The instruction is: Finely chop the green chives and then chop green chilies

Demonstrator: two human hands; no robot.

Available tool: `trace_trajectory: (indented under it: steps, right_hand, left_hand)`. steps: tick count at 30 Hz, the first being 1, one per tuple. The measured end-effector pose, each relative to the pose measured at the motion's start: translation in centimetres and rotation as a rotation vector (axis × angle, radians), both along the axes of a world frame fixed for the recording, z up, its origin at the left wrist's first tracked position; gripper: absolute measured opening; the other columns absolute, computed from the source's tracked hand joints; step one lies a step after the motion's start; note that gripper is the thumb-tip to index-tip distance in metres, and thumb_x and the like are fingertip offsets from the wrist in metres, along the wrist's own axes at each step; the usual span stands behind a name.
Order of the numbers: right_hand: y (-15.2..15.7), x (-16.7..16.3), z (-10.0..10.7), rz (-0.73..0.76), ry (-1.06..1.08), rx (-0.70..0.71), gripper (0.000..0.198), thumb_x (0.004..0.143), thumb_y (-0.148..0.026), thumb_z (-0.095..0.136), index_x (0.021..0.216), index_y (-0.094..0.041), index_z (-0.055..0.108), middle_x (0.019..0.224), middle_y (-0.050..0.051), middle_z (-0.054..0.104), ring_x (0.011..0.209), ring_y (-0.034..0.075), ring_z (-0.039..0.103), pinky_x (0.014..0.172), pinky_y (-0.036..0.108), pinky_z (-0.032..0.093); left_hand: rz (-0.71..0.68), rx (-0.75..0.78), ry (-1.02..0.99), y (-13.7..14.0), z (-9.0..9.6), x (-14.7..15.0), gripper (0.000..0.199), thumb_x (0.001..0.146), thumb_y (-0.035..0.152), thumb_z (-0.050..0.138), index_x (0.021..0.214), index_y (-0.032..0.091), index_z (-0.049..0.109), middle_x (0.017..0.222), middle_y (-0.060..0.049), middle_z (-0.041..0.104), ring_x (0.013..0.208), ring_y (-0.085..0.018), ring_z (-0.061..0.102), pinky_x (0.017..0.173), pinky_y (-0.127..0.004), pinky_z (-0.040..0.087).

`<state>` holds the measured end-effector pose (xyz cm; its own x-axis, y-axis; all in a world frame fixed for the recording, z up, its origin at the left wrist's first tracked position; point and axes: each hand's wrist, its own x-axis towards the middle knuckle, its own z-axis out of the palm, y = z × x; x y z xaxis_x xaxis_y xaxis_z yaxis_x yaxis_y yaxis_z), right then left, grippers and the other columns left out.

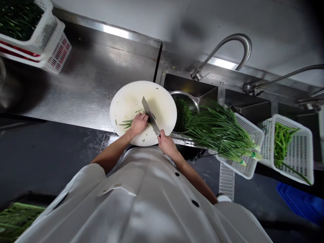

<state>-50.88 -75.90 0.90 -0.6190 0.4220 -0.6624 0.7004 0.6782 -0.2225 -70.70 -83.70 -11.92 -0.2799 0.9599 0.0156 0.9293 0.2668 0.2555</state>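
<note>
A round white cutting board (129, 98) lies on the steel counter in front of me. My right hand (166, 143) is closed round the handle of a cleaver (150, 114), its blade standing on the board and pointing away to the upper left. Just left of the blade, my left hand (139, 123) presses down with curled fingers on a small bunch of green scallions (126, 124), whose long ends stick out to the left. Small green bits lie scattered on the board. Right of it, a metal pot (186, 92) holds finely chopped greens (183, 111).
Long scallions (215, 130) overhang a white basket (258, 135) on the right. Beyond it, another white basket (306, 145) holds green peppers (280, 143). Behind stand a sink (205, 87) and a curved faucet (245, 44). Stacked baskets (54, 50) of greens occupy the far left.
</note>
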Motion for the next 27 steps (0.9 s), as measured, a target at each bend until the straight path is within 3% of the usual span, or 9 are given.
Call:
trace_trajectory:
  steps: [6,12,16,21,27]
  right_hand:
    - [0.2,1.1,1.1,0.089,-0.003,0.015,0.028,0.109,-0.027,0.036,0.134,-0.016,0.039,0.100,0.015,0.074,0.094,0.030,0.072,0.070,0.032,0.037]
    - [-0.3,0.2,-1.1,0.102,0.008,0.074,0.024,0.111,-0.026,0.034,0.130,-0.013,0.042,0.099,0.017,0.074,0.092,0.027,0.071,0.067,0.031,0.030]
    - [-0.5,1.0,-0.7,0.187,0.009,0.098,0.024,0.110,-0.028,0.036,0.128,-0.014,0.044,0.089,0.014,0.073,0.081,0.026,0.069,0.064,0.031,0.026]
    - [-1.6,0.0,-0.8,0.133,-0.007,0.059,0.025,0.110,-0.024,0.036,0.131,-0.013,0.043,0.098,0.015,0.073,0.087,0.024,0.069,0.068,0.030,0.032]
    - [-1.4,-0.3,1.0,0.142,-0.028,0.047,0.029,0.109,-0.029,0.037,0.135,-0.016,0.041,0.100,0.015,0.074,0.094,0.029,0.071,0.073,0.031,0.038]
  left_hand:
    - [0.080,-0.046,0.024,-0.6,0.8,0.5,0.020,0.093,0.018,0.055,0.110,0.013,0.065,0.110,-0.016,0.066,0.106,-0.031,0.058,0.092,-0.042,0.047]
    - [0.009,-0.046,0.013,-1.5,1.1,0.9,0.022,0.098,0.023,0.052,0.112,0.013,0.065,0.111,-0.014,0.065,0.106,-0.027,0.057,0.097,-0.040,0.047]
    - [0.046,-0.040,0.030,-2.3,0.8,0.7,0.025,0.099,0.024,0.051,0.118,0.014,0.064,0.116,-0.014,0.064,0.108,-0.028,0.057,0.093,-0.040,0.047]
    - [0.005,-0.049,0.016,-3.2,0.6,0.6,0.028,0.102,0.019,0.041,0.113,0.015,0.066,0.110,-0.012,0.066,0.103,-0.026,0.057,0.094,-0.040,0.046]
    - [0.074,-0.037,0.001,-3.3,0.7,0.2,0.024,0.095,0.019,0.051,0.114,0.014,0.066,0.112,-0.015,0.065,0.105,-0.030,0.056,0.094,-0.044,0.047]
